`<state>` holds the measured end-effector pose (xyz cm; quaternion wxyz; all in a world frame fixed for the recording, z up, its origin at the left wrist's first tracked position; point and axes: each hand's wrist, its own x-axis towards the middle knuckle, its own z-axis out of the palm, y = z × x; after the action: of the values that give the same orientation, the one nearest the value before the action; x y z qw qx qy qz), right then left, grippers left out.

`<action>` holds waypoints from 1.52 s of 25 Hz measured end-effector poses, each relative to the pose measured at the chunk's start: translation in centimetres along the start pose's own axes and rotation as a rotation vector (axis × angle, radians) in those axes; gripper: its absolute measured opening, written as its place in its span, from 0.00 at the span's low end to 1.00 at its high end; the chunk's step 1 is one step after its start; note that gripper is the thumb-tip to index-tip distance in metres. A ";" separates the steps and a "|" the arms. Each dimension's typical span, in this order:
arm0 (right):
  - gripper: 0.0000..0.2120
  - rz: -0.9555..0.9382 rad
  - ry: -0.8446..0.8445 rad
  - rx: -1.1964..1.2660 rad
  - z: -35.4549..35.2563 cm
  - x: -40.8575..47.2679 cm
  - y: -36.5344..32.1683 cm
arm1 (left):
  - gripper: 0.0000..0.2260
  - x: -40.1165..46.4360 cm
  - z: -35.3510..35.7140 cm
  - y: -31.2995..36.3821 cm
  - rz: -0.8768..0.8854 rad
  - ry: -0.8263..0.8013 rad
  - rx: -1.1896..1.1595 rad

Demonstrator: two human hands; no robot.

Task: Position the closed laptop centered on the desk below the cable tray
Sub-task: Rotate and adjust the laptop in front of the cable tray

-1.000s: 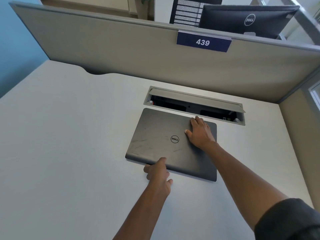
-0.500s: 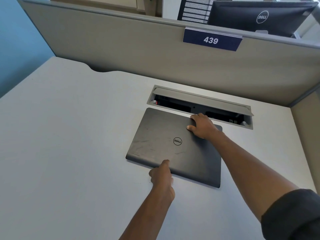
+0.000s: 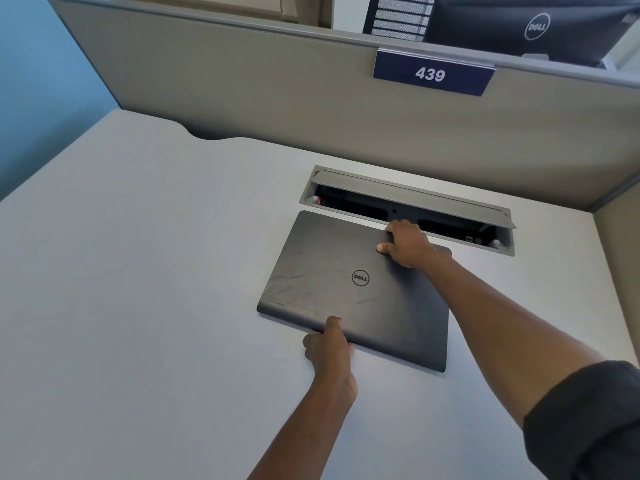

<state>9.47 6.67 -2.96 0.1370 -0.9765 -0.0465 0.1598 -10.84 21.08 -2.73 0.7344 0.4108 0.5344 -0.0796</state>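
Two hands grip the closed laptop just below the cable tray

Both hands now hold the closed laptop (image 3: 349, 289) by its edges. It lies flat on the desk (image 3: 138, 271), with the round logo facing up. Its far edge is just beside the near rim of the cable tray (image 3: 408, 199), whose lid stands open. The laptop is turned a little, so its left far corner is closer to the tray than its right one.

The right hand (image 3: 407, 242) is on the far edge, near the right corner. Its fingers curl over that edge and the thumb presses on the lid. One second ago this hand lay flat on the lid with the fingers spread; half a second ago it was already closing over the edge.

The left hand (image 3: 329, 348) is at the near edge, about in the middle. The thumb is on top of the lid and the other fingers are tucked at or under the edge. One second ago it only touched this edge with a looser hand.

The laptop itself seems to keep the same place against the tray in all three moments. Behind the tray stands the grey partition (image 3: 242, 91) with a blue sign (image 3: 431, 73) reading 439.
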 end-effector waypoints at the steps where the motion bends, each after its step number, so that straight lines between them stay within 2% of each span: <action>1: 0.23 0.017 -0.008 -0.007 -0.1 0.0 0.1 | 0.17 0.0 0.0 -0.1 0.005 -0.005 0.013; 10: 0.22 0.110 -0.024 0.024 -0.7 -2.2 2.4 | 0.17 -0.5 -0.9 -0.7 0.061 -0.082 0.132; 14: 0.21 0.155 -0.006 0.124 -0.8 -4.3 3.9 | 0.16 -0.6 -1.4 0.0 0.101 -0.129 0.216; 22: 0.20 0.250 0.010 0.301 -0.4 -10.8 5.2 | 0.13 0.2 -2.5 4.2 0.284 -0.187 0.409; 25: 0.20 0.274 0.003 0.357 0.1 -13.2 4.8 | 0.16 0.4 -2.2 6.4 0.336 -0.212 0.476; 30: 0.18 0.332 0.016 0.488 1.1 -16.9 3.4 | 0.21 0.7 -0.5 10.2 0.447 -0.280 0.643; 35: 0.18 0.468 0.058 0.690 3.0 -19.9 1.1 | 0.11 0.8 2.7 13.5 0.558 -0.310 0.876; 38: 0.18 0.516 0.048 0.844 3.9 -21.2 -0.1 | 0.14 1.0 4.9 14.4 0.617 -0.302 0.978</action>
<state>-11.81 4.92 -0.11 0.4777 -0.8188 0.2686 0.1710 1.12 27.36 4.33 0.5170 0.8217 0.1814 -0.1567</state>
